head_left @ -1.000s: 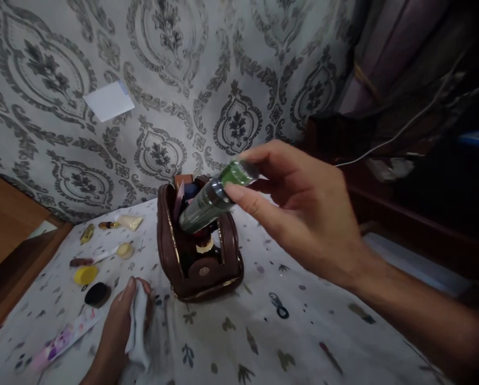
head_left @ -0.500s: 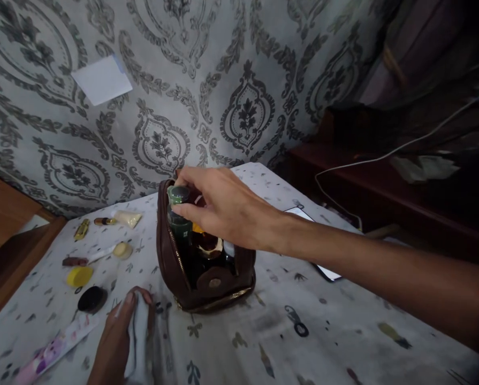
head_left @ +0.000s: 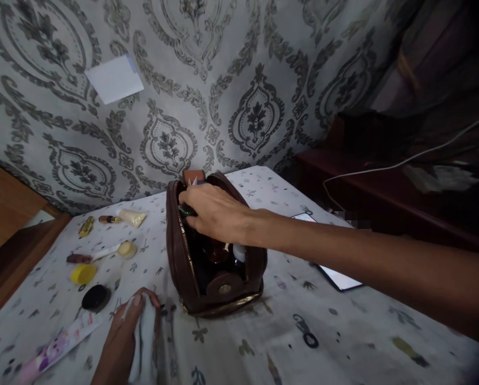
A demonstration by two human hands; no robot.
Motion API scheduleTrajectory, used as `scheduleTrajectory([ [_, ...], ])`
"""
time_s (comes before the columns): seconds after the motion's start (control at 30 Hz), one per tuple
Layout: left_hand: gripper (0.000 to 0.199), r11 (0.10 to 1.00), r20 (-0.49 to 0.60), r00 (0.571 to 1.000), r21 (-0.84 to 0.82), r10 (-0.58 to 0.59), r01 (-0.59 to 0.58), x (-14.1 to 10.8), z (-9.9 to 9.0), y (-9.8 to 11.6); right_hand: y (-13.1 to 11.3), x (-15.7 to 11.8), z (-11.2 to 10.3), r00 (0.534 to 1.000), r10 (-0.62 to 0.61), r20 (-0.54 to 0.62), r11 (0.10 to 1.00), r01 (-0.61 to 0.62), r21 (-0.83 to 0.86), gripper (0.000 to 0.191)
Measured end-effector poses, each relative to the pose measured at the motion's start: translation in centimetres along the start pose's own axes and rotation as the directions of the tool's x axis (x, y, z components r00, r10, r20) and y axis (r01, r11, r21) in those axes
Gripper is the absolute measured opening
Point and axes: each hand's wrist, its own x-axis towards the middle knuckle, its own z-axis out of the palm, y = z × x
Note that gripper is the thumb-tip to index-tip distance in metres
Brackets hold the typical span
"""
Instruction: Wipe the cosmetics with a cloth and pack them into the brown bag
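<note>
A brown zippered toiletry bag point(head_left: 176, 256) stands unzipped on the patterned sheet. My right hand point(head_left: 217, 211) reaches down into it, fingers closed round a dark green bottle point(head_left: 187, 210) whose cap shows at the bag's left side. Inside the bag, an amber bottle point(head_left: 216, 251) and a white-topped container point(head_left: 239, 253) stand near the hand; the bag's depths are dark. To the left of the bag, my left hand point(head_left: 129, 326) grips a folded pale cloth point(head_left: 143, 334) resting by the sheet.
Left on the sheet lie a black round jar point(head_left: 95, 297), yellow lid point(head_left: 83, 274), pink tube point(head_left: 58, 347), brush point(head_left: 106, 251), cream tube point(head_left: 132, 217) and small gold-coloured items point(head_left: 86, 227). A phone point(head_left: 339, 278) lies right of the bag. The patterned wall point(head_left: 170, 144) stands behind.
My right hand has lowered the green bottle deeper into the bag, so only its top shows now. The left hand keeps its hold on the cloth. The view has shifted slightly.
</note>
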Motion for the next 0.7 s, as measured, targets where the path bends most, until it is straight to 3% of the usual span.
scheduleTrajectory([
  [0.2,0.057,0.992,0.07,0.997,0.118,0.044,-0.052,0.3,-0.7,-0.2,0.1,0.5,-0.5,0.999,0.005,0.039,0.999,-0.003,-0.041,0.016],
  [0.37,0.055,0.988,0.022,0.997,0.137,0.068,-0.071,-0.1,-0.2,0.2,0.7,0.4,-0.8,0.998,-0.061,0.016,0.998,0.06,0.019,0.02],
  [0.7,0.052,0.989,-0.016,0.995,0.116,0.097,-0.095,-0.2,-0.1,0.4,0.6,0.3,-1.1,0.998,0.062,-0.016,0.998,-0.062,-0.001,0.013],
])
